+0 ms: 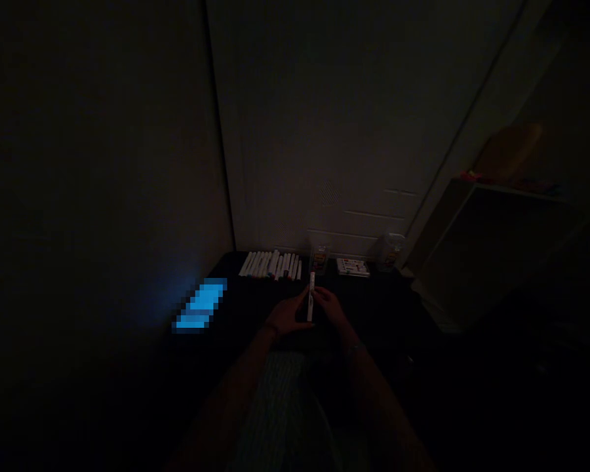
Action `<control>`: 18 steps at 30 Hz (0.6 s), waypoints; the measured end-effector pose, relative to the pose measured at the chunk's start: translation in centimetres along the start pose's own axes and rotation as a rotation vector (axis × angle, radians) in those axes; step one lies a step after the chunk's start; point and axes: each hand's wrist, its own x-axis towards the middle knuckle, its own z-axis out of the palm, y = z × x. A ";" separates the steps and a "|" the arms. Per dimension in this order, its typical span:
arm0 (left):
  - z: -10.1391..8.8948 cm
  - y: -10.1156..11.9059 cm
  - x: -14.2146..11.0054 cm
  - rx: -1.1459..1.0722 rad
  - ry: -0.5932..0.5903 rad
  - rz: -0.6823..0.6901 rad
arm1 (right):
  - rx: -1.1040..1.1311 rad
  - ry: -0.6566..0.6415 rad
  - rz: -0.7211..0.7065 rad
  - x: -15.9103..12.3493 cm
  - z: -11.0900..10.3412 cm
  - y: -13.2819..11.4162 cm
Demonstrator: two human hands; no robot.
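One white marker point(311, 298) between left hand point(289, 316), right hand point(328, 304).

White marker point(311, 298), lengthwise between the left and right hands, dimly lit.

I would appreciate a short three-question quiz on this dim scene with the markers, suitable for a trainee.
1. True or false: the row of markers is to the right of both the nearer-to-center clear container and the far-right clear container.

2. Which object is between the left hand and the right hand?
A) a cup
B) a white marker
C) a pair of scissors

3. Fill in the blank: the glowing blue shape is on the ____ side of the view.

Key: 1. False; 2. B; 3. left
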 end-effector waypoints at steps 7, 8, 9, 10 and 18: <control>0.0 0.0 0.0 0.010 0.014 0.021 | -0.011 0.032 -0.035 -0.2 0.1 -0.6; 0.0 0.0 0.0 0.013 0.014 0.024 | -0.010 0.028 -0.042 -0.2 0.1 -0.7; 0.0 0.0 0.0 0.015 0.011 0.026 | -0.004 0.025 -0.049 -0.3 0.1 -0.9; 0.0 0.1 0.0 0.015 0.008 0.027 | 0.003 0.023 -0.055 -0.3 0.1 -1.0; -0.1 0.1 0.0 0.024 -0.002 0.018 | 0.021 0.032 -0.047 -0.3 -0.1 -0.6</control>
